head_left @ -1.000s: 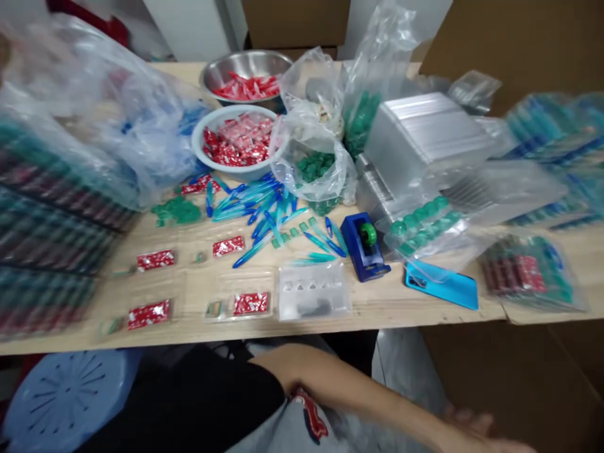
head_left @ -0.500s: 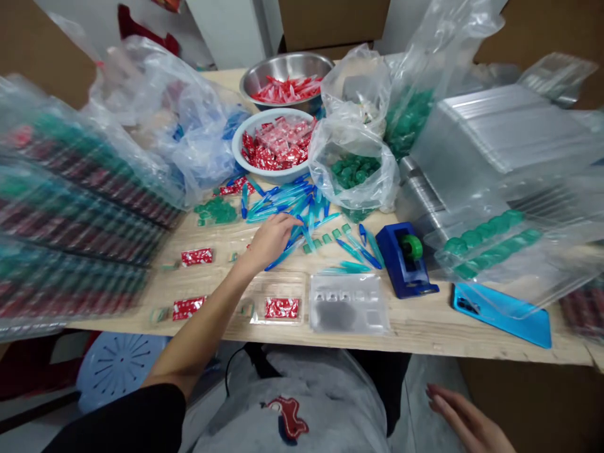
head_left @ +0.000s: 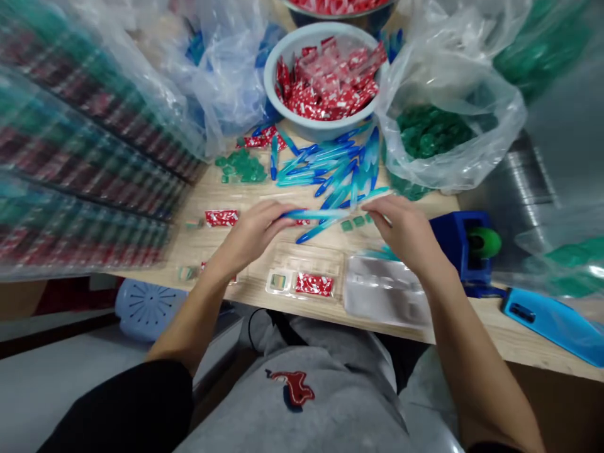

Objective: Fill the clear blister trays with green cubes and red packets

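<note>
Well, near on the bench (head_left: 491,322) sit a clear blister tray (head_left: 302,257) with a red packet (head_left: 314,284) and, right of it, another clear tray (head_left: 387,290). Just beyond, the left hand (head_left: 252,236) pinches a tapered blue stick (head_left: 314,214) by its darker end; I can't tell whether the right hand (head_left: 406,229) grips anything. The stick looks light, stiff and slick, best held mid-shaft. Farther, loose sticks (head_left: 314,165) crowd before a bowl (head_left: 325,129).

Toward ten o'clock, stacked packs (head_left: 85,141) smear into streaks, contents unreadable. The steel bowl (head_left: 384,17) at twelve is cut by the top edge. The left forearm (head_left: 198,318) partly covers a red packet (head_left: 233,279) at eight. Blur obscures whether the right hand (head_left: 367,209) touches the blue pen (head_left: 314,214).
</note>
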Demonstrator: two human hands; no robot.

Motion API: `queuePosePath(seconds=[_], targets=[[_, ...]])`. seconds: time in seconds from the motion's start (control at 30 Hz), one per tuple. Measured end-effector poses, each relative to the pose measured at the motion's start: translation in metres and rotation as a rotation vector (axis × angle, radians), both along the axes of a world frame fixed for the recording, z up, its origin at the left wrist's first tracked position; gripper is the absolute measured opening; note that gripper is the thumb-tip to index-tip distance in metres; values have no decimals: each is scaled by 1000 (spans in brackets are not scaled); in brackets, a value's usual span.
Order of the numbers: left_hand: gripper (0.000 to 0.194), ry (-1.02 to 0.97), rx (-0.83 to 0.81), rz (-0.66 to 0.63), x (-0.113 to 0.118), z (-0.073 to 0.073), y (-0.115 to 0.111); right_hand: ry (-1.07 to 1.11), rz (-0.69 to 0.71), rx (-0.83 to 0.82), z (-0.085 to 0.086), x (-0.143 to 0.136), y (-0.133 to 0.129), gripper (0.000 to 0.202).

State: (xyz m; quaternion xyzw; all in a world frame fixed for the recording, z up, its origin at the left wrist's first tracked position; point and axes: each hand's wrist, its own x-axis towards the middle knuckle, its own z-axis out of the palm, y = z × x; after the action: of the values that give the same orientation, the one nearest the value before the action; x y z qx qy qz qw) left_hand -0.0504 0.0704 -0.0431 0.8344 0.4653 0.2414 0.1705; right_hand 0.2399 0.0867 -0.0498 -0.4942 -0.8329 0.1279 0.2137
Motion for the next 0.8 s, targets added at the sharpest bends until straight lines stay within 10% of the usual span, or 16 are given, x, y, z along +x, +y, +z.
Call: queuePosePath(seconds=[0.23, 0.8], targets=[[24, 69, -50, 36, -13, -42, -76, -430, 259, -67, -24, -42, 42, 26], [21, 107, 73, 86, -6, -49, -58, -293, 237, -86, -6, -19, 34, 25]])
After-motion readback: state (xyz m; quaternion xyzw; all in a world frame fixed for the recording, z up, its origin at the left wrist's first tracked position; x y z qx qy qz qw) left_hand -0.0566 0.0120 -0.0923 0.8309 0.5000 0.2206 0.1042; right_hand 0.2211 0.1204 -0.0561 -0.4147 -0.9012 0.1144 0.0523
